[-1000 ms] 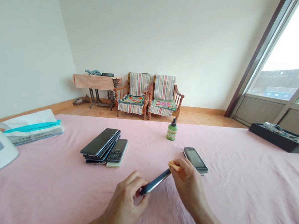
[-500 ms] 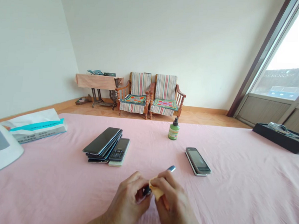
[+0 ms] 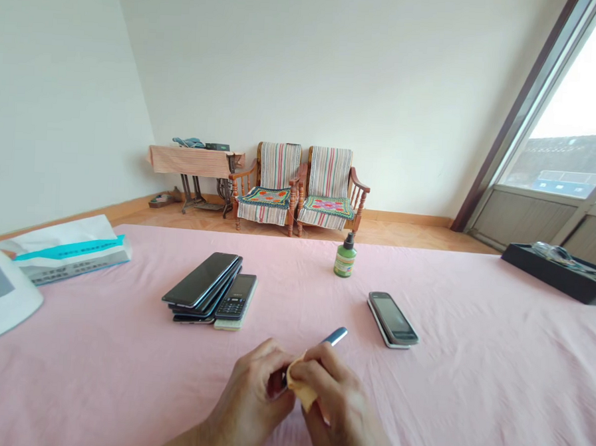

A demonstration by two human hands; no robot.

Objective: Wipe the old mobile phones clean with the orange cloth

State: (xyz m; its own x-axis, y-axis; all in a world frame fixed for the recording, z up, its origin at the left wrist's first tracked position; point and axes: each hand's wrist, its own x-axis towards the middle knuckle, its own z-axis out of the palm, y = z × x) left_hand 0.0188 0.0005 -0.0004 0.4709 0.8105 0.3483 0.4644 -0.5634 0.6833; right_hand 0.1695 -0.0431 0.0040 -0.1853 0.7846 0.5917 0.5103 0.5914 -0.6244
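Observation:
My left hand (image 3: 253,400) is closed on the near end of a slim, shiny blue-grey phone (image 3: 336,336), seen nearly edge-on. The phone's far end sticks out past my fingers; most of its body is hidden. A small yellow cloth (image 3: 303,391) is pinched in my right hand (image 3: 341,401) and pressed against the phone. Beyond my hands, to the left, lies a stack of dark smartphones (image 3: 205,281). Against it rests a keypad phone (image 3: 235,298) on top of a pale one. On the right, a touchscreen phone (image 3: 393,319) lies on another light-coloured phone.
A green spray bottle (image 3: 345,257) stands upright near the far edge of the pink cloth (image 3: 450,377). At left are a tissue pack (image 3: 71,251) and a white and grey object (image 3: 4,294), cut off by the frame. A black box (image 3: 558,271) holding cables sits far right.
My right hand has slid the yellow cloth slightly left and toward my left hand, covering more of the phone's near part. The other phones and the bottle stay in place.

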